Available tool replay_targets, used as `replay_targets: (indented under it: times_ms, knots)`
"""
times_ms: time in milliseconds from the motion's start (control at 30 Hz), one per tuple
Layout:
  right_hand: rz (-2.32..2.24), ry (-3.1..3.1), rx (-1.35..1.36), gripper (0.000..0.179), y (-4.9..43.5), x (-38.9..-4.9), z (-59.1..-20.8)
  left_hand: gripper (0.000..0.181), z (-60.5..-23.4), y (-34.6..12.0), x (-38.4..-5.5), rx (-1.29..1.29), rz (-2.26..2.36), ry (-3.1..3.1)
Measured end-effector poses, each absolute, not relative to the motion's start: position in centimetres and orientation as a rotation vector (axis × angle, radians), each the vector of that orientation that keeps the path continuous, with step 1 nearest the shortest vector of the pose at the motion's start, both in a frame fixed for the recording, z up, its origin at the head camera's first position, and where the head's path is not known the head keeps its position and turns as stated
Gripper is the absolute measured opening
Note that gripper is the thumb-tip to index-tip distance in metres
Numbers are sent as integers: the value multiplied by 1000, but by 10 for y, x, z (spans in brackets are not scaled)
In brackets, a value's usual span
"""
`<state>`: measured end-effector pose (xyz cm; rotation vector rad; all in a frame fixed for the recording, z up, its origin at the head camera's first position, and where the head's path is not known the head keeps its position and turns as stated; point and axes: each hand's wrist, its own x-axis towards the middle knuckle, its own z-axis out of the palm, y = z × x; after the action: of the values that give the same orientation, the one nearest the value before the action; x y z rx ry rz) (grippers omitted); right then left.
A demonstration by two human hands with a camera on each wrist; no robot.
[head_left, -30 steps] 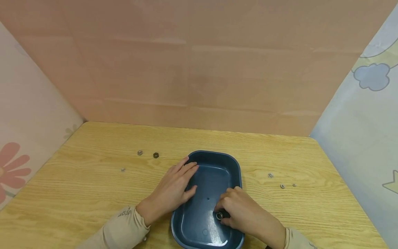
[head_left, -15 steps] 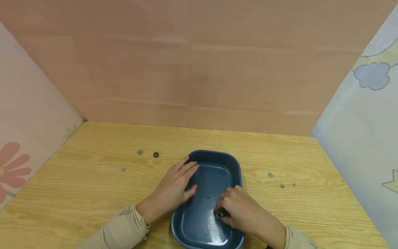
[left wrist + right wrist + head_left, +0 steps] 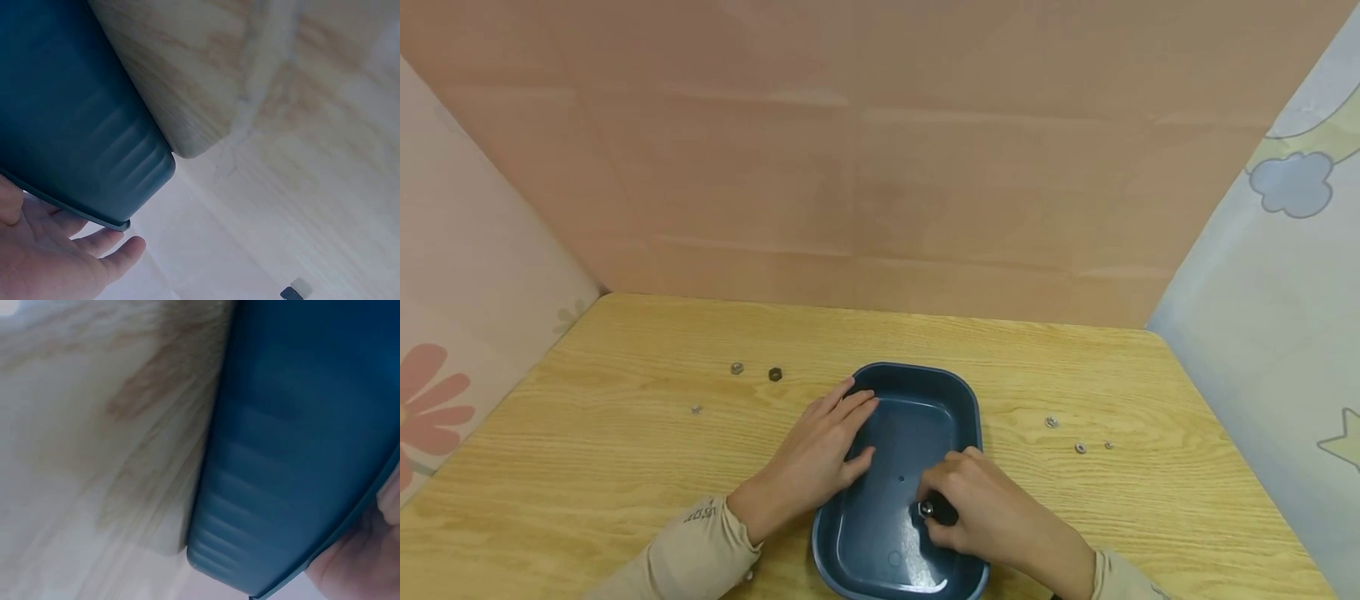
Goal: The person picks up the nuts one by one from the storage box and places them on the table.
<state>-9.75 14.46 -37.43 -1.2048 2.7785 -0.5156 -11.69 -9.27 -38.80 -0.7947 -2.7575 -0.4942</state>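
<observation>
A blue plastic basin point(image 3: 898, 433) stands lengthwise on the table between both hands. My left hand point(image 3: 820, 446) rests over its left rim, fingers spread and fairly straight, thumb pointing into the basin. In the left wrist view, my left hand point(image 3: 56, 262) shows below the basin's rim point(image 3: 94, 219). Inside the basin, at its right side, my right hand point(image 3: 981, 504) pinches a small dark piece with a shiny metal ring end point(image 3: 926, 508) between thumb and curled fingers. I cannot tell what kind of piece it is. The right wrist view shows only part of the right hand point(image 3: 362, 562) behind the basin wall.
Left of the basin lie a silver nut point(image 3: 737, 368), a black hex nut point(image 3: 775, 375) and a tiny metal nut point(image 3: 696, 409). To the right are small metal nuts point(image 3: 1052, 422). A brown paper-like wall point(image 3: 865, 208) rises behind the wooden table point(image 3: 625, 467).
The piece in my right hand has tilted and shifted slightly up and left; its ring faced the camera more before. My left hand and the basin stay in place.
</observation>
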Motion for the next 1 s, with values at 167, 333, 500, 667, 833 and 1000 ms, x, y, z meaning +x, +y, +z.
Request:
replay_targets:
  times_ms: [167,333,500,667,833,1000]
  knots:
    - [-606,2780,-1199,12,146,-96,-376,57,-389,-93,-117,-792,-486,-2762]
    - [-696,2780,-1196,13,147,-96,-377,58,-390,-94,-117,-789,-486,-2771]
    - [-786,2766,-1208,15,150,-96,-379,58,-389,-93,-117,-780,-485,-2783]
    - [-830,2770,-1230,17,152,-95,-381,58,-389,-93,-117,-781,-479,-2779]
    - [-861,2784,-1273,17,153,-97,-382,58,-390,-92,-118,-780,-486,-2775]
    - [-925,2833,-1392,16,157,-99,-381,58,-390,-93,-117,-781,-490,-2767]
